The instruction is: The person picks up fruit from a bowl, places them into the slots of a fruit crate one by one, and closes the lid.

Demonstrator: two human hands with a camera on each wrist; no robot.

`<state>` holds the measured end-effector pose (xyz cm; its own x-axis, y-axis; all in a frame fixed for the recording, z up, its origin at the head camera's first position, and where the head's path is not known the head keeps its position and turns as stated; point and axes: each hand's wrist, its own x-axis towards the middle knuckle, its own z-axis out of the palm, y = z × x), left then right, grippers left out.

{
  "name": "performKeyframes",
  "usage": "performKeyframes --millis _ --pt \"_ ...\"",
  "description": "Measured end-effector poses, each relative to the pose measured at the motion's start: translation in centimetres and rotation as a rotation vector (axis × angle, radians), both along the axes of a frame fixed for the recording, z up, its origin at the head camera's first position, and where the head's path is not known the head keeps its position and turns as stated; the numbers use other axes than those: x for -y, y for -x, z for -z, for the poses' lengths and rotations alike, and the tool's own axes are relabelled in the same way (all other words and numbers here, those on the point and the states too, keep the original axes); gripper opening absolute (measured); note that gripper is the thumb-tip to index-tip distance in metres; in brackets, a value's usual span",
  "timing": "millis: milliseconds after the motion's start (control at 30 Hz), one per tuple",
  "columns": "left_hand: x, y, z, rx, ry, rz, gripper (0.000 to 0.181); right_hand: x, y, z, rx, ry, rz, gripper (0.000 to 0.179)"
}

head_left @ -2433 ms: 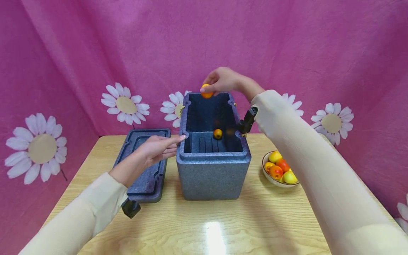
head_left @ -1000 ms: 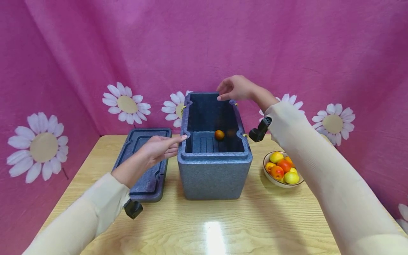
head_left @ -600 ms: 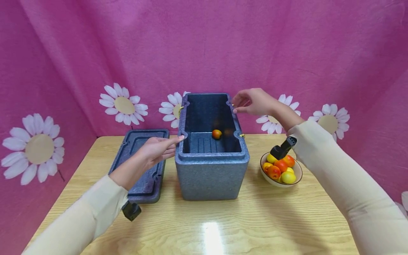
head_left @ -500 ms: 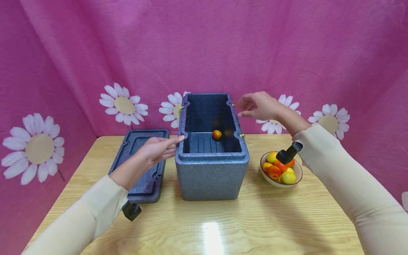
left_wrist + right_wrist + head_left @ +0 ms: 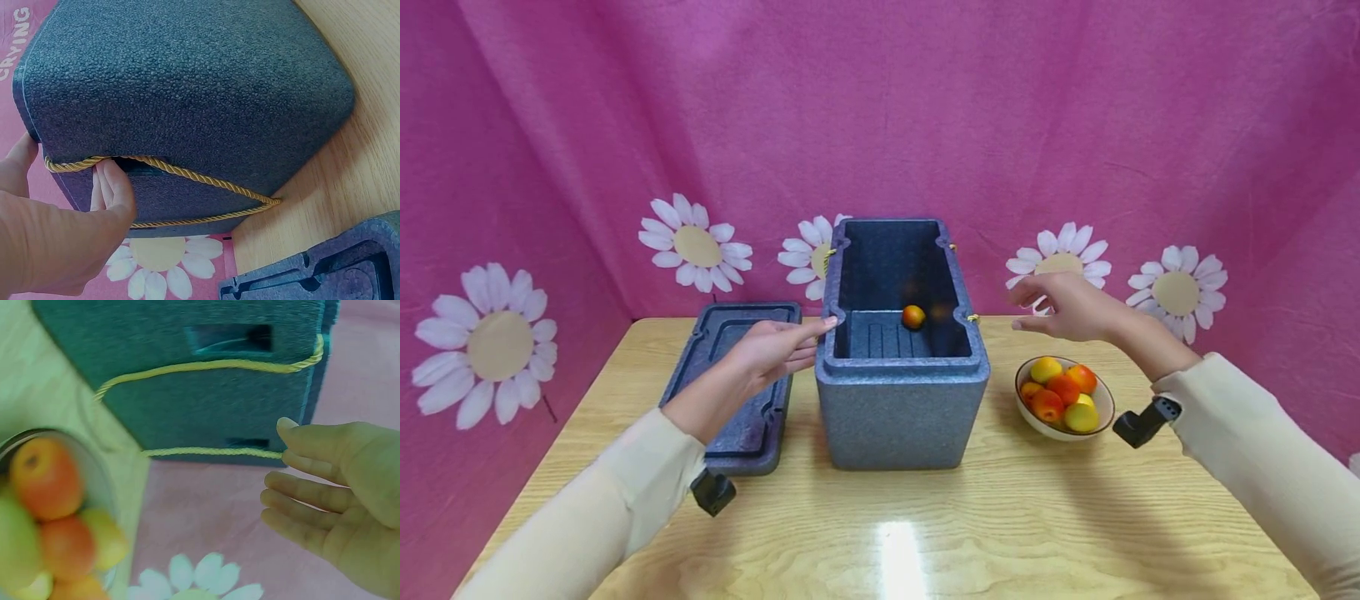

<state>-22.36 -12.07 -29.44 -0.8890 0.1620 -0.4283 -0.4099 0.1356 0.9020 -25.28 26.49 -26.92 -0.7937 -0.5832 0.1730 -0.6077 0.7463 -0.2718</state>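
Box (image 5: pixel 901 425) looks speckled blue-grey; our left hand (image 5: pixel 767 346) touches it, fingers extended. Our right hand (image 5: pixel 1067 307), thumb and fingers apart, has neared the bowl (image 5: pixel 1055 432).

Seemingly a curtained filming booth: magenta daisy-printed fabric (image 5: pixel 880 108) hangs behind and beside the grey rectangular foam box (image 5: pixel 902 421) on its pale wood-grain surface (image 5: pixel 820 533); small black wrist cameras (image 5: pixel 712 492) show either side.

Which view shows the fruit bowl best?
Head view: the whole bowl, holding fruit, is in frame with nothing in front of it. The right wrist view shows it blurred and cut off by the frame; the left wrist view doesn't show it.
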Motion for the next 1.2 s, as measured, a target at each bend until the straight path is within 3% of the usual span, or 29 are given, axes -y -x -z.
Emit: performKeyframes --millis 433,1000,1200 --pt "0.0 0.1 0.0 -0.001 0.019 0.019 0.082 -4.2 -3.6 3.6 0.135 -0.014 0.050 0.024" --pt "0.0 0.1 0.1 -0.004 0.032 0.007 0.080 -7.4 -6.2 7.3 0.089 0.034 -0.006 0.025" --pt "0.0 0.0 0.0 -0.001 0.024 -0.002 0.079 -7.6 -6.7 8.3 0.144 0.051 -0.003 0.025"
